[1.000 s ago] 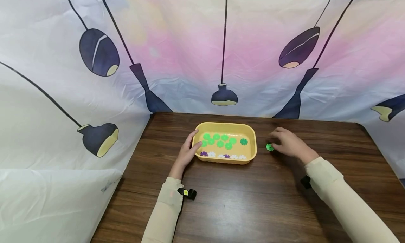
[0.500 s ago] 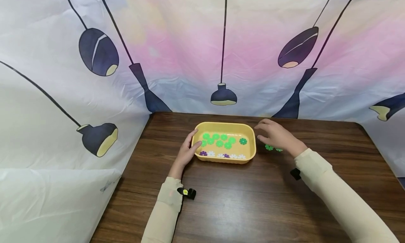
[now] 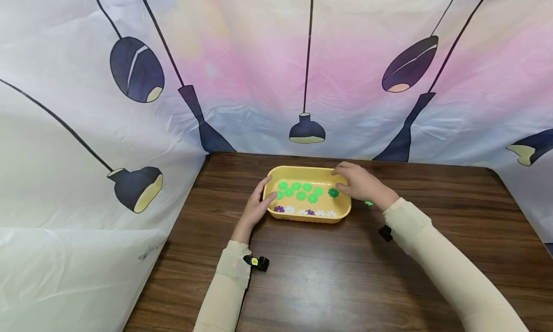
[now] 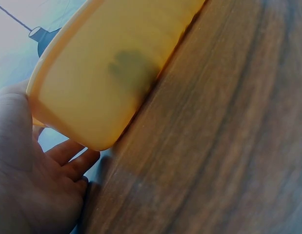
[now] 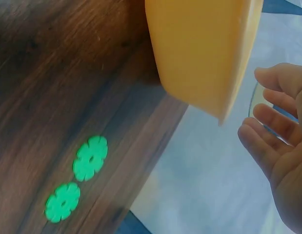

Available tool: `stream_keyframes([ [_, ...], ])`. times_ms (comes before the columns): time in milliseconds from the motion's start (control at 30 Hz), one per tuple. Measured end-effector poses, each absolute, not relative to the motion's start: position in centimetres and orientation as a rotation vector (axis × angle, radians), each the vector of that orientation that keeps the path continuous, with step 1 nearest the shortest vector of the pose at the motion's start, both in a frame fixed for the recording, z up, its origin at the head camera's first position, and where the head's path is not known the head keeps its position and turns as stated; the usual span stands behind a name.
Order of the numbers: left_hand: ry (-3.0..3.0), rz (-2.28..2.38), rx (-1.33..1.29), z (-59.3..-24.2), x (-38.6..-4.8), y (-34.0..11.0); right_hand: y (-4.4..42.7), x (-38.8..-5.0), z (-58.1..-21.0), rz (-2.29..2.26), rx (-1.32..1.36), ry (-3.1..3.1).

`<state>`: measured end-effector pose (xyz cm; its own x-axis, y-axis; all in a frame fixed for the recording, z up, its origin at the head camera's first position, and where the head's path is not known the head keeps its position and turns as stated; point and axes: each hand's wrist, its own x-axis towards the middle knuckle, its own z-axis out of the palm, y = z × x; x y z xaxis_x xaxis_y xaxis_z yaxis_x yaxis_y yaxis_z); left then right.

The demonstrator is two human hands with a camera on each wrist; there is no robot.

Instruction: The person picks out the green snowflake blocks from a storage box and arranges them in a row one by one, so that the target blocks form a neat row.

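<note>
The left hand [image 3: 254, 211] grips the left end of a yellow tray [image 3: 306, 218], its thumb over the rim and its fingers outside; the left wrist view shows this hand [image 4: 43, 187] against the wall. Several light green flower-shaped pieces [image 3: 301, 195] lie inside, with white [image 3: 320, 213] and purple ones [image 3: 279, 209] along the near side. Over the tray's right rim is the right hand [image 3: 363, 184], beside a dark green piece [image 3: 333, 193]. In the right wrist view the hand [image 5: 287, 122] has relaxed, spread fingers and nothing visible between them.
Right of the tray, two green flower pieces [image 5: 90, 158] [image 5: 63, 202] rest on the brown wooden table [image 3: 302, 284]; the head view shows part of one [image 3: 368, 203] under the right forearm. A lamp-patterned cloth [image 3: 255, 82] hangs behind the table.
The right hand has moved left, from beside the green pieces on the table to over the tray's right rim. The left hand keeps its hold.
</note>
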<state>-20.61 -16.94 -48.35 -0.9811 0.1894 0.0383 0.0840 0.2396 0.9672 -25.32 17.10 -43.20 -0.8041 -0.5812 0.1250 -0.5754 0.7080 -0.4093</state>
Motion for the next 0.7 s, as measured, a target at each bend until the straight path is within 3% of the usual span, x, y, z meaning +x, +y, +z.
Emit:
stream_keyframes([
  [700, 2.403, 1.884, 0.27, -48.6, -20.6, -16.8, 13.9, -26.1, -47.0, -0.29, -1.092, 2.931],
])
